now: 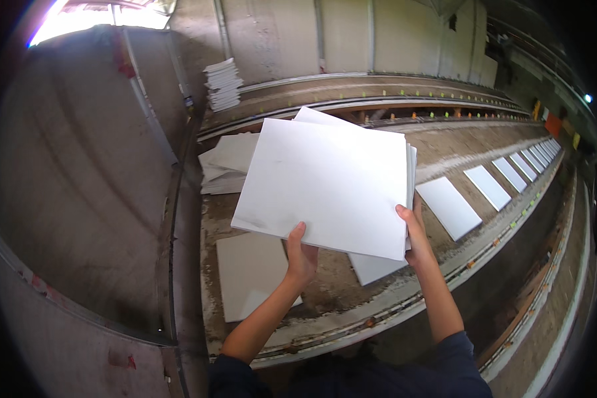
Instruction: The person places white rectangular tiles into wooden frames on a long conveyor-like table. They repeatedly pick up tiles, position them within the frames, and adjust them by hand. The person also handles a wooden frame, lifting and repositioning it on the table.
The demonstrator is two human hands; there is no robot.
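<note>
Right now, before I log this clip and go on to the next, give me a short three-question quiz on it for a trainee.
1. True or false: both hands grip the stack of white tiles by its near edge.
2. Which lies flat on the long bed directly below the left hand? A) a single white tile B) a bucket C) a trowel
3. Fill in: a row of white tiles runs along the bed on the person's ____ side.

Key
1. True: the left hand and the right hand both hold the near edge.
2. A: the single tile.
3. Right.
</note>
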